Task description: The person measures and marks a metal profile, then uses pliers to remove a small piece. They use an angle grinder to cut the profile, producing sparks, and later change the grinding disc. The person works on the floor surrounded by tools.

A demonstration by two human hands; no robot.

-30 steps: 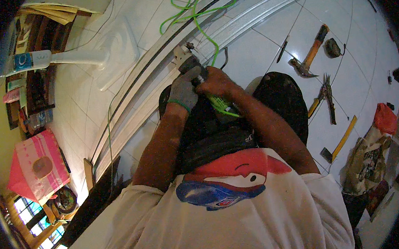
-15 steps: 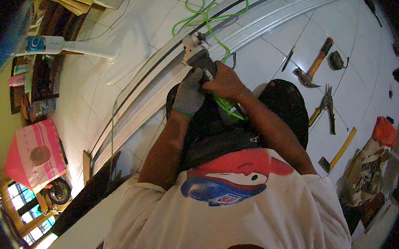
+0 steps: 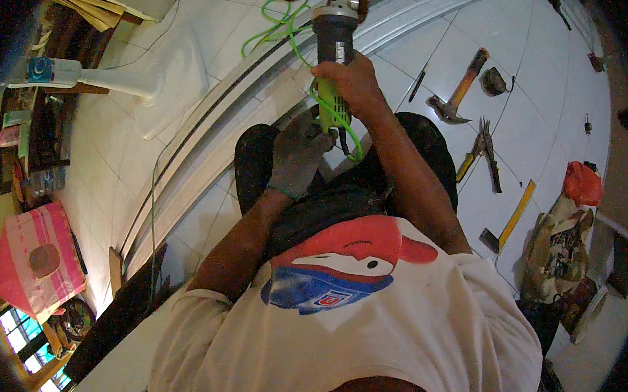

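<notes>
A green and black angle grinder (image 3: 335, 49) stands out in front of my knees, its metal head pointing away from me. My right hand (image 3: 355, 84) is bare and wrapped round the middle of the body. At the rear end, where the cord comes out, my left hand (image 3: 300, 149) in a grey glove grips the green housing, its fingers partly hidden. The green cord (image 3: 355, 149) loops along the grinder and runs off to a tangle on the floor. Just beyond my knees lie long pale metal profiles (image 3: 249, 106).
On the tiles to the right lie a hammer (image 3: 460, 95), a tape measure (image 3: 494, 81), a dark thin tool (image 3: 417, 84), yellow-handled pliers (image 3: 480, 151) and a yellow-handled tool (image 3: 516, 218). A bag (image 3: 558, 252) sits at lower right. A white pedestal fan (image 3: 124, 82) stands at left.
The grinder has swung upright and moved farther into view, its green body now showing. My left hand has shifted from near its head to its rear end; my right hand still holds it.
</notes>
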